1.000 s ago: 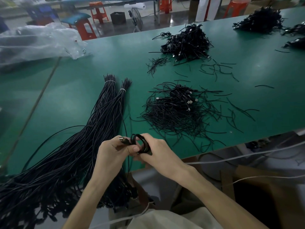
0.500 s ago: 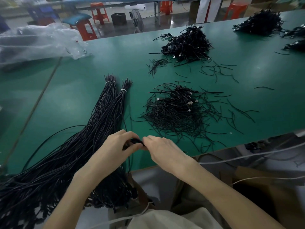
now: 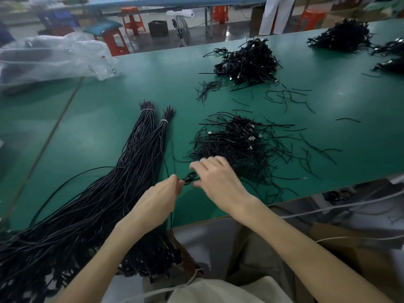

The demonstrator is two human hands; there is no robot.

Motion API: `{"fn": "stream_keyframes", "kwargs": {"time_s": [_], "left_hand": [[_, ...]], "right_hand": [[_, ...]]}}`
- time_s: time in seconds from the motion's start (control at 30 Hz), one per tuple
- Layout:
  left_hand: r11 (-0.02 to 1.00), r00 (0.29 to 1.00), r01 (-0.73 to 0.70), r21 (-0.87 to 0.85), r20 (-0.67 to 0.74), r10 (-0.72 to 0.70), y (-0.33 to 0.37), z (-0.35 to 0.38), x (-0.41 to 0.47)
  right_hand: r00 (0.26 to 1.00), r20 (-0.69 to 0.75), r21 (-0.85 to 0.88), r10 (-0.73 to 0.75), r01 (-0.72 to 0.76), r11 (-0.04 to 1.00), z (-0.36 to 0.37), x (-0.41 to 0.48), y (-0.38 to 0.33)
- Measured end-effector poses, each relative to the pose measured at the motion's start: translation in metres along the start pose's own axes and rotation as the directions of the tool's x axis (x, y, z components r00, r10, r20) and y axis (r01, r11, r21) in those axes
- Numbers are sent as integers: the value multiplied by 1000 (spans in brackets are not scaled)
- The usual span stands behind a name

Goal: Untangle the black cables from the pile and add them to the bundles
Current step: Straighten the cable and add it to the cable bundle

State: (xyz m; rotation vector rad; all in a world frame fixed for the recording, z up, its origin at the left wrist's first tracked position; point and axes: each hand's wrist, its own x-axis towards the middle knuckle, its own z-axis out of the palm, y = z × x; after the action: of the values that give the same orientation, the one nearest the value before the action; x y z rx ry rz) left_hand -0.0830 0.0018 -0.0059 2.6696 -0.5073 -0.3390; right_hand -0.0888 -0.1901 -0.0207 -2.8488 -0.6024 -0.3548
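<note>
Cable [image 3: 190, 177]: small coil held over table [image 3: 105, 119] edge, between bundles [image 3: 140, 154] and pile [image 3: 236, 145];
Left hand [image 3: 157, 200]: fingertips pinched on coil;
Right hand [image 3: 218, 178]: fingers spread, blurred;
Handling: judged light, limp, springy; best gripped near an end

You are facing a green worktop [image 3: 109, 119]; beyond its far edge orange stools [image 3: 133, 20] and a fan [image 3: 182, 29] are standing on glossy floor [image 3: 236, 31].

Green table [image 3: 98, 127]: tied cable bundles [image 3: 131, 171] left; tangled pile [image 3: 236, 145] centre; plastic bag [image 3: 54, 55] far left.
</note>
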Motion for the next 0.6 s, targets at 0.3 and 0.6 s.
{"fn": "stream_keyframes", "kwargs": {"time_s": [0.3,0.6], "left_hand": [[792,962,168,-587,-78,-262,-33,18,10],[745,964,174,-644,-43,-263,-25,27,10]], "right_hand": [[869,-15,-37,495,-496,868,7,9,51],[868,47,-12,494,-494,869,17,16,66]]}}
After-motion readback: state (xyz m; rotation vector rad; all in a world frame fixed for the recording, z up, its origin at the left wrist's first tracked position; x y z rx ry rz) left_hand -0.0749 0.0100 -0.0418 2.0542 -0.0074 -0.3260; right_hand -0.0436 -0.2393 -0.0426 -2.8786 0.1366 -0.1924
